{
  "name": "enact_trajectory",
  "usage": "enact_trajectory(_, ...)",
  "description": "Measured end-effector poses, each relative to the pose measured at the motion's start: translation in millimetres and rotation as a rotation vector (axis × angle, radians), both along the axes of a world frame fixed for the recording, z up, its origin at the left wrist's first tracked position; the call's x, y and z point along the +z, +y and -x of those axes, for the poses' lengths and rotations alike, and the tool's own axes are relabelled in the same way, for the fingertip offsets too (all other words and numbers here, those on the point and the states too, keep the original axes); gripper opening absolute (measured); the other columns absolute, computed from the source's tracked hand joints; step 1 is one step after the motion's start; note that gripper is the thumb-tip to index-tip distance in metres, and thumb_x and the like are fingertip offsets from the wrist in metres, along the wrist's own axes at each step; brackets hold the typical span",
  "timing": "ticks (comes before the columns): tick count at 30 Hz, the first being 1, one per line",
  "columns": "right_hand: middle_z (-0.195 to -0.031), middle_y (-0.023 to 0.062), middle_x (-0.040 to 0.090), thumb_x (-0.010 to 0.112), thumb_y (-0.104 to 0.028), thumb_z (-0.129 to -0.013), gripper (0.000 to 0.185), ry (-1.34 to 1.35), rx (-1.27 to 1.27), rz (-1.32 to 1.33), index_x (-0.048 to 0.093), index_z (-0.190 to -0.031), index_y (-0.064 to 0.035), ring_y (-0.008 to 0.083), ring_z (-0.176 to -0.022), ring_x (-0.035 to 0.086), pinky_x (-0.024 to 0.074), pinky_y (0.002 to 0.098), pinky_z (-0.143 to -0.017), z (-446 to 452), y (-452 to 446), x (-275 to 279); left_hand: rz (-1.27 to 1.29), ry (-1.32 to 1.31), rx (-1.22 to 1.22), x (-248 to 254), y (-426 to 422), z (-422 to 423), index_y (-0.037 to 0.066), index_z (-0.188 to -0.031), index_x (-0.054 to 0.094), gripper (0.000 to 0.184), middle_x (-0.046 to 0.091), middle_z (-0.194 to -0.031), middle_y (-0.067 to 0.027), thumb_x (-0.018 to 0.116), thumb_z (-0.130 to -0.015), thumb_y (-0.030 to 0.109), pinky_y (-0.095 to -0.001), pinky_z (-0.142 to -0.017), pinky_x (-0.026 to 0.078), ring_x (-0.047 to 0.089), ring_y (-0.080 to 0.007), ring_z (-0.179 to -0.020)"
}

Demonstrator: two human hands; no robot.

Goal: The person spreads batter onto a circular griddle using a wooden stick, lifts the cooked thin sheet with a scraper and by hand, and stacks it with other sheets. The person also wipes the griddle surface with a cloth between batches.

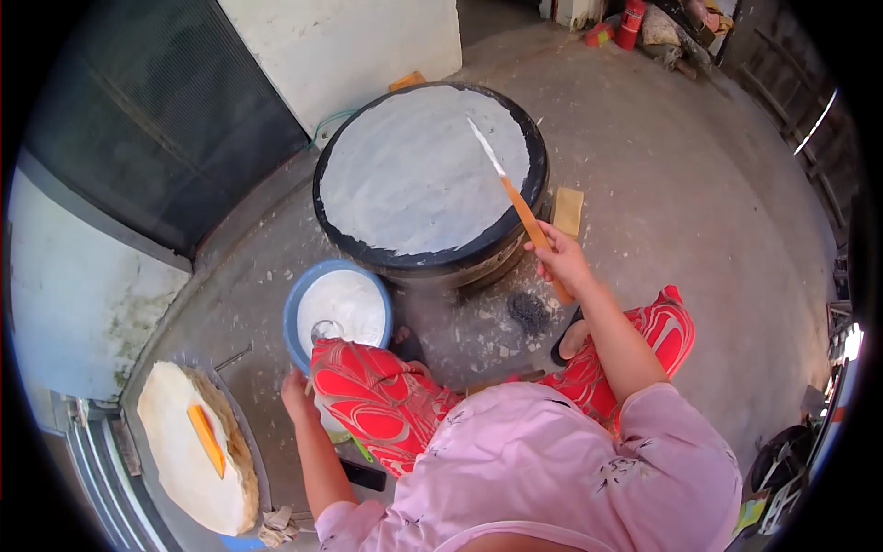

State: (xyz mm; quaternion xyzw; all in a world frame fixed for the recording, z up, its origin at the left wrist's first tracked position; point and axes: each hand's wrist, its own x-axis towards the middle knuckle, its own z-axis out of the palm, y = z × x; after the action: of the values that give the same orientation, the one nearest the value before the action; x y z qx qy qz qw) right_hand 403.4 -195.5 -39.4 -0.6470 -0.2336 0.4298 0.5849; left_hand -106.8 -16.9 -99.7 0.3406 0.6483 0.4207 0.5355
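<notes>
My right hand (563, 259) grips the handle of a long, flat wooden spatula (524, 213). Its white-coated blade reaches up over the right side of a large round griddle (539, 193). A thin layer of pale batter (414, 170) covers most of the griddle's top, with an uneven edge. At my left, a blue basin (292, 322) holds white batter (345, 304), and the bowl of a ladle (326, 331) lies at its near side. My left hand (296, 397) is closed beside my knee, around what looks like the ladle's handle; my trouser leg partly hides it.
A stack of thin round sheets (189, 478) stands at lower left, with an orange-brown flat strip (206, 440) on top. A dark wire-like clump (528, 313) and a yellowish pad (568, 212) lie by the griddle. A phone (364, 476) is near my left forearm.
</notes>
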Motion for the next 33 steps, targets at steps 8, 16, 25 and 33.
enact_trajectory(8, -0.092, 0.0038, 0.057, 0.036, -0.006, -0.088, 0.046, -0.003, -0.184, 0.148, 0.033, -0.134, -0.0117, 0.0064, -0.041, 0.043, 0.0348, 0.0192, -0.034, -32.6, 19.3, -13.4, -0.443, 0.265, -0.037, 88.7, -80.7, -71.5, -0.001, -0.123, 0.044, 0.04, 0.046, -0.123, -0.0126, 0.041, -0.092, 0.025, -0.0346, -0.095, 0.032, 0.039, -0.0209, -0.118)
enact_trajectory(16, -0.085, 0.007, 0.06, 0.037, -0.015, -0.09, 0.041, -0.16, -0.232, 0.352, 0.041, -0.13, -0.0202, 0.0146, -0.052, 0.054, 0.0435, 0.0289, -0.046, -49.0, 18.1, -27.8, -0.749, 0.644, -0.178, 84.1, -101.3, -94.1, -0.005, -0.125, 0.039, 0.041, 0.033, -0.133, -0.0193, 0.034, -0.094, 0.022, -0.0384, -0.101, 0.024, 0.033, -0.0303, -0.122)
enact_trajectory(25, -0.088, 0.0146, 0.062, 0.043, -0.023, -0.086, 0.034, -1.226, -0.205, 0.755, 0.055, -0.118, -0.0257, 0.0306, -0.081, 0.06, 0.0476, 0.0411, -0.07, -42.4, -3.1, 5.0, -0.789, 0.737, -0.205, 83.9, -100.5, -101.2, -0.006, -0.124, 0.039, 0.043, 0.032, -0.133, -0.0203, 0.033, -0.094, 0.024, -0.0401, -0.102, 0.022, 0.03, -0.0328, -0.123)
enact_trajectory(33, -0.083, 0.012, 0.063, 0.047, -0.017, -0.084, 0.033, -0.549, -0.254, 0.333, 0.057, -0.115, -0.0201, 0.0247, -0.073, 0.061, 0.0481, 0.0327, -0.067, -52.3, 6.8, -25.7, -0.803, 0.73, -0.204, 83.8, -98.6, -102.6, -0.006, -0.123, 0.04, 0.043, 0.034, -0.131, -0.0201, 0.032, -0.094, 0.025, -0.0404, -0.101, 0.023, 0.032, -0.0328, -0.121)
